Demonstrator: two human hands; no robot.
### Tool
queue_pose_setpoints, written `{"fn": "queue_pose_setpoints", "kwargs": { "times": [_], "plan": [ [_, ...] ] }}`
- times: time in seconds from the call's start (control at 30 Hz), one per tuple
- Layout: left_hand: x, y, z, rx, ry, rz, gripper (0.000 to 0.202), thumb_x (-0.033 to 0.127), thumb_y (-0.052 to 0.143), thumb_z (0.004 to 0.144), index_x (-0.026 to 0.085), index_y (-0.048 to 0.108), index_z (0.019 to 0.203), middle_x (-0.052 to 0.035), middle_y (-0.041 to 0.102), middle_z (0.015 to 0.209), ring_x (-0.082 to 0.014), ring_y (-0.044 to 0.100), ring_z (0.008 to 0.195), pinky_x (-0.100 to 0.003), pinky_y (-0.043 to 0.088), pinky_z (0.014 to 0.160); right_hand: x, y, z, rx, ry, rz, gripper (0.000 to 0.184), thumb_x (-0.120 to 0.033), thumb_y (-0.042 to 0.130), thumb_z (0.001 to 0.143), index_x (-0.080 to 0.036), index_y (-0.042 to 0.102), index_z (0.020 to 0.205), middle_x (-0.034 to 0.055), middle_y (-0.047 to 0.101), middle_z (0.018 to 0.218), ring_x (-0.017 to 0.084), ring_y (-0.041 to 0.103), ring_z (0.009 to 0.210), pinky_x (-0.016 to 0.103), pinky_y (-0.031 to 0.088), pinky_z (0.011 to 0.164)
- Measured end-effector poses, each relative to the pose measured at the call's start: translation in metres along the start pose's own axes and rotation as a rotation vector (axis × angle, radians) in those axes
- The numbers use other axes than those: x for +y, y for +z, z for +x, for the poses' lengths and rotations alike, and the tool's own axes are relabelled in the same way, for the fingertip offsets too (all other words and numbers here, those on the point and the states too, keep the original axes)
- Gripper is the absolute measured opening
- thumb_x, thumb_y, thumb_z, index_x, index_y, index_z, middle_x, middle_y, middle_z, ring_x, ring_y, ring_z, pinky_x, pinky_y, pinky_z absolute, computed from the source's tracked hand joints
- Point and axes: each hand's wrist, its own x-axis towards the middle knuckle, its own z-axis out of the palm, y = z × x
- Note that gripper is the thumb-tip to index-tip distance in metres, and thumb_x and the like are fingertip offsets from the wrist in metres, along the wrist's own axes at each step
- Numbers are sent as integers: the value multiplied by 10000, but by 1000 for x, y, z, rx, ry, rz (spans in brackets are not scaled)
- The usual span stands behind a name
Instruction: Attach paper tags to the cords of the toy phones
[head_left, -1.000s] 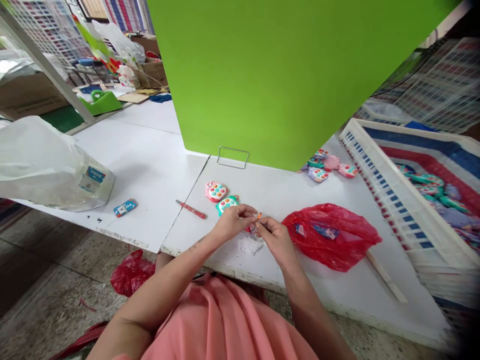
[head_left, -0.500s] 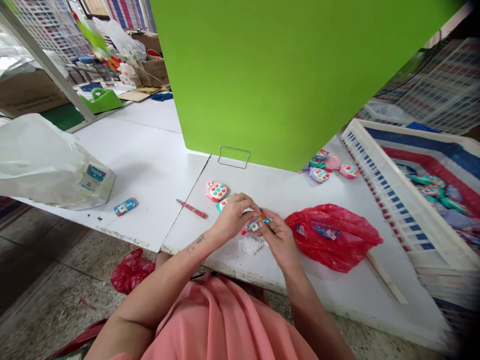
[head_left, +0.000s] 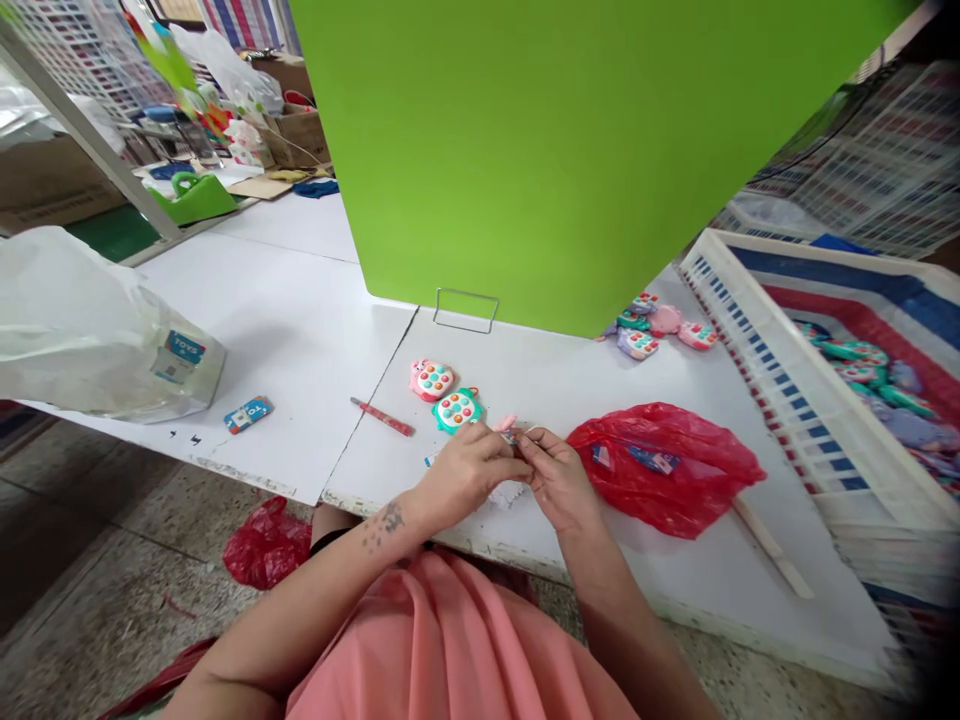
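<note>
My left hand (head_left: 466,472) and my right hand (head_left: 557,478) meet over the front edge of the white table (head_left: 300,330), fingers closed together on a small pink toy (head_left: 508,428) that is mostly hidden between them. Just beyond my left hand lie a teal toy phone (head_left: 456,409) and a pink toy phone (head_left: 431,379). A small white heap (head_left: 511,492) peeks out under my hands. A red pen-like stick (head_left: 382,417) lies to the left.
A red plastic bag (head_left: 664,465) lies right of my hands, with a wooden stick (head_left: 772,547) beyond it. A white crate (head_left: 757,360) at the right holds several toys. A green panel (head_left: 562,150) stands behind, more toys (head_left: 652,327) at its foot. A clear bag (head_left: 90,330) sits at the left.
My hands have drawn closer to me and lower, uncovering the teal toy phone. The small toy is now more hidden inside my fingers.
</note>
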Motion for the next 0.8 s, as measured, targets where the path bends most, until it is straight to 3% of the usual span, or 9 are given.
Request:
{"fn": "queue_pose_setpoints", "kwargs": {
  "times": [0.2, 0.3, 0.4, 0.57, 0.63, 0.7, 0.8],
  "plan": [
    [11, 9, -2, -52, 180, 189, 237, 137, 411, 921, 174, 638, 977, -41, 604, 845, -161, 490, 858, -336, 395, 847, 7, 5, 2, 1, -11, -17, 220, -275, 789, 622, -180, 616, 718, -24, 626, 703, 89, 541, 606, 178, 408, 521],
    [13, 13, -2, -20, 166, 104, 238, 139, 421, 917, 177, 656, 916, -38, 616, 833, -159, 508, 847, -335, 406, 843, 10, 1, 2, -10, -47, -101, 183, -297, 756, 666, -189, 619, 723, -21, 622, 710, 102, 546, 616, 195, 411, 533],
    [13, 13, -6, 137, -64, -234, 195, 204, 490, 899, 210, 684, 891, -45, 646, 906, -160, 548, 891, -310, 428, 828, 10, -6, 1, -39, -167, -360, 125, -318, 695, 728, -215, 660, 789, 1, 633, 755, 140, 572, 669, 250, 448, 590],
    [8, 11, -17, 329, -603, -841, 142, 249, 596, 831, 200, 710, 899, -40, 670, 889, -149, 596, 834, -260, 463, 758, 7, -7, -2, 79, -622, -902, 117, -309, 649, 766, -250, 711, 847, 75, 592, 1075, 247, 528, 1049, 407, 441, 871],
    [6, 11, -21, 361, -754, -982, 165, 262, 646, 785, 191, 702, 923, -16, 667, 786, -125, 584, 714, -232, 458, 663, 7, -4, -4, 23, -691, -938, 120, -290, 601, 814, -255, 695, 879, 73, 591, 1121, 239, 515, 1097, 419, 425, 916],
    [5, 11, -23, 397, -855, -1104, 235, 269, 702, 726, 180, 681, 943, 11, 650, 696, -102, 558, 622, -209, 440, 597, 8, 0, -5, -54, -698, -929, 119, -270, 569, 844, -256, 673, 899, 58, 637, 1031, 218, 559, 1035, 415, 428, 920],
    [4, 11, -27, 460, -918, -1170, 214, 274, 748, 666, 156, 673, 829, 8, 659, 684, -100, 569, 626, -208, 450, 612, 10, 4, -6, -83, -703, -928, 86, -258, 585, 839, -255, 651, 894, 32, 660, 920, 202, 594, 929, 420, 421, 926]
  ]
}}
